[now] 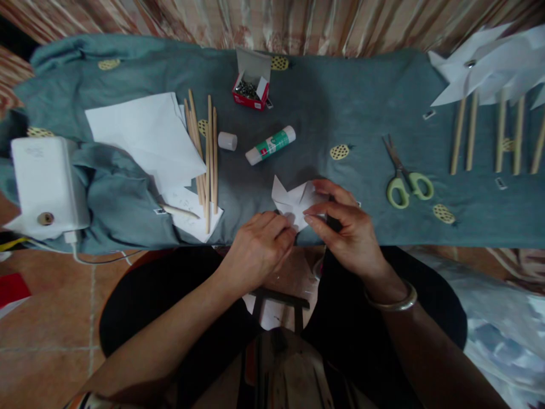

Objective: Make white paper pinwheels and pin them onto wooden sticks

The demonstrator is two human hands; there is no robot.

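Observation:
A white paper pinwheel (293, 199), partly folded, is held between both hands at the front edge of the cloth-covered table. My left hand (264, 241) is closed, its fingers pinching the lower left of the paper. On the other side, my right hand (343, 224) grips the paper's right part between thumb and fingers. The fingers cover some of the folds. Just beyond the hands lies a green and white glue stick (272, 145) without its lid, and the white cap (227, 141) stands to its left.
Green-handled scissors (402, 176) lie to the right. Finished pinwheels on sticks (489, 68) are at the far right. Wooden sticks (209, 165) and white paper sheets (140, 133) lie left, near a white box-shaped device (45, 184) with a cable. Behind stands an open box of pins (252, 85).

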